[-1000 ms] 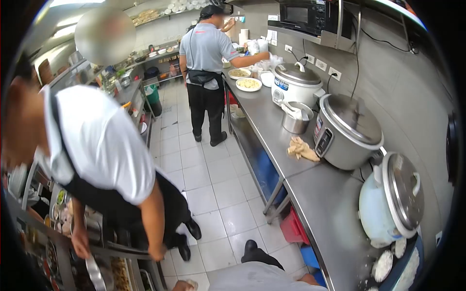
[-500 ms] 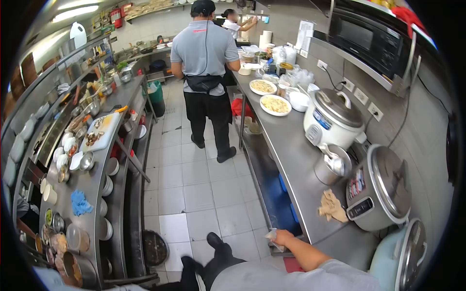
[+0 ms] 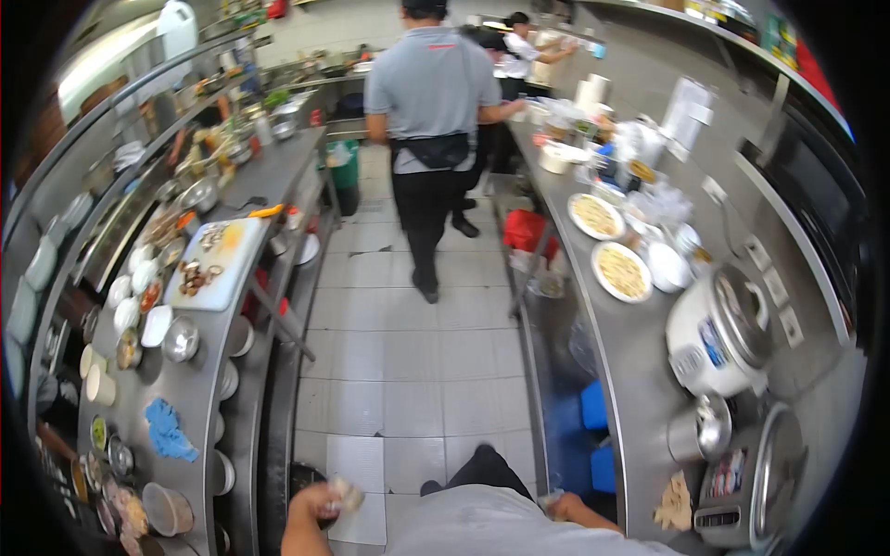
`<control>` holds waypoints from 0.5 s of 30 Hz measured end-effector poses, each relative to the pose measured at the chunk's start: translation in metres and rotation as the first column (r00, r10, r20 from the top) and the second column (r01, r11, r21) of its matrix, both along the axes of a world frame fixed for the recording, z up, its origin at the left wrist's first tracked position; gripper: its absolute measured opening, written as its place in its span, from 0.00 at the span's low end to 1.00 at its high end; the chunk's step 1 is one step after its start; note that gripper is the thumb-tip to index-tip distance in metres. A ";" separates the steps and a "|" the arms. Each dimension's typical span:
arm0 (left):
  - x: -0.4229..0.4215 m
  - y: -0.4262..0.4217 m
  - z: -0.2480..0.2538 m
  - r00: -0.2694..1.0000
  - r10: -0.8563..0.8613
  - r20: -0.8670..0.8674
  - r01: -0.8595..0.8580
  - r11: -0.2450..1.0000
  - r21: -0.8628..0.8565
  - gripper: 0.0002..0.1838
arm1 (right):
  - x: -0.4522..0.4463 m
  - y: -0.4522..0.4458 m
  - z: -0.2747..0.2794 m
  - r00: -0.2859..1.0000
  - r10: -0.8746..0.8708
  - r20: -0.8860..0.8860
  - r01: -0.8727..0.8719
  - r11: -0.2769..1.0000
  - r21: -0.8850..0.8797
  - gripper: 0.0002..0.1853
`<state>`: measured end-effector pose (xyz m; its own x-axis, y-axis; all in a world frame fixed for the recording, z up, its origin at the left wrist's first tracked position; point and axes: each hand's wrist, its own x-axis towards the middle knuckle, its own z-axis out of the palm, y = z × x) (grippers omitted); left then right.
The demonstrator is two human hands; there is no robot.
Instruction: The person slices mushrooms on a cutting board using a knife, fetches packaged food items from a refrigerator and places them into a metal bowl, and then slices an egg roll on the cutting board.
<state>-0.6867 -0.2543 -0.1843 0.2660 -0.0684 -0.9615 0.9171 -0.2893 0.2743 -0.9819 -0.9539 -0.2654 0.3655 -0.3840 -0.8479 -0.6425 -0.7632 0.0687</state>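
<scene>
Clutching a pale blurred item (image 3: 349,495) jutting rightward from the left hand (image 3: 316,501), bottom left; cannot tell the grip of the right hand (image 3: 567,507), bottom right.

Cutting board (image 3: 239,264) left, rice cookers (image 3: 693,347) right

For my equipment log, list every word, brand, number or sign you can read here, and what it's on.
None can be read.
White rice cooker: blue label, blurred.
Grey rice cooker: side label, blurred.
Wall papers: any print too small.
Co-worker's grey shirt: red mark across the back, too small and blurred.
</scene>
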 end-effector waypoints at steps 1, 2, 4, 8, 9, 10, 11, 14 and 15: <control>0.039 0.009 -0.015 0.991 0.049 0.121 -0.022 0.976 -0.216 0.25 | 0.009 -0.002 -0.015 0.998 0.064 -0.008 -0.064 0.998 0.009 0.38; 0.075 0.013 -0.017 0.972 0.171 0.164 -0.090 0.908 -0.410 0.25 | 0.027 0.011 0.007 0.992 0.117 0.052 -0.119 0.992 0.038 0.40; 0.124 -0.019 0.039 0.810 0.522 0.266 -0.297 0.757 -0.582 0.23 | 0.073 0.017 0.003 0.990 0.124 0.061 -0.128 0.989 0.076 0.42; 0.217 -0.046 0.006 0.644 0.760 0.094 -0.520 0.524 -0.674 0.19 | 0.183 -0.002 -0.024 0.985 0.156 0.076 -0.164 0.980 0.111 0.44; 0.242 -0.056 0.005 0.644 0.765 -0.016 -0.551 0.449 -0.703 0.18 | 0.216 -0.013 -0.029 0.984 0.159 0.083 -0.168 0.979 0.117 0.44; 0.262 -0.063 0.007 0.625 0.780 -0.010 -0.558 0.438 -0.705 0.18 | 0.250 -0.023 -0.032 0.982 0.166 0.088 -0.176 0.977 0.119 0.45; 0.277 -0.069 0.014 0.574 0.819 0.009 -0.548 0.393 -0.739 0.19 | 0.285 -0.033 -0.036 0.980 0.179 0.091 -0.189 0.974 0.123 0.46; 0.331 -0.094 0.079 0.431 0.895 0.110 -0.610 0.379 -0.696 0.23 | 0.399 -0.080 -0.082 0.957 0.265 0.120 -0.280 0.950 0.137 0.47; 0.348 -0.093 0.090 0.399 0.901 0.169 -0.642 0.406 -0.650 0.23 | 0.442 -0.094 -0.094 0.933 0.329 0.144 -0.349 0.925 0.149 0.48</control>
<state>-0.3388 -0.3472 -0.0941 0.7794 0.0664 -0.6230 0.3725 0.7504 0.5460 -0.5399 -1.0478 -0.3589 0.5464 -0.0741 -0.8343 -0.3386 -0.9306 -0.1391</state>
